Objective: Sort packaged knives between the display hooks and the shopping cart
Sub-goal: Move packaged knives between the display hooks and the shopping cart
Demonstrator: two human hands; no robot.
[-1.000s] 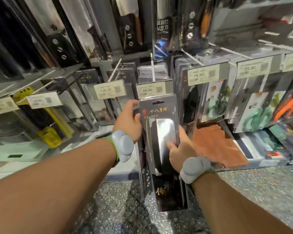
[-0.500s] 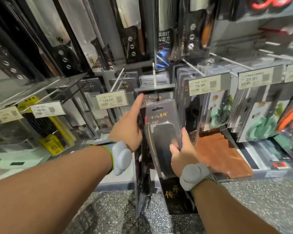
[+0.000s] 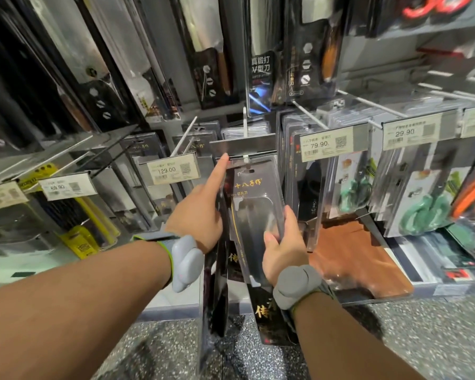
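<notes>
A packaged knife [image 3: 254, 204] in a clear blister on a dark card with gold lettering hangs straight ahead. Its top slot sits at the tip of a white display hook [image 3: 245, 144]. My right hand [image 3: 281, 244] grips the pack's lower right edge, thumb across the front. My left hand [image 3: 203, 212] is at the pack's left side, and its straight forefinger lifts the flipped-up price tag holder [image 3: 242, 146] on that hook. More packs hang behind it. No shopping cart is in view.
Neighbouring hooks carry knife and scissor packs with price tags 129.00 [image 3: 172, 170], 79.90 [image 3: 324, 145] and 29.90 [image 3: 410, 133]. Larger knife packs [image 3: 261, 75] hang on the row above. A brown board [image 3: 351, 259] lies on the low shelf at right. Speckled floor [image 3: 258, 360] lies below.
The pack has risen from below the price tag to the hook's tip. My left forefinger stretched out and tipped the tag holder upward. My right hand rose with the pack.
</notes>
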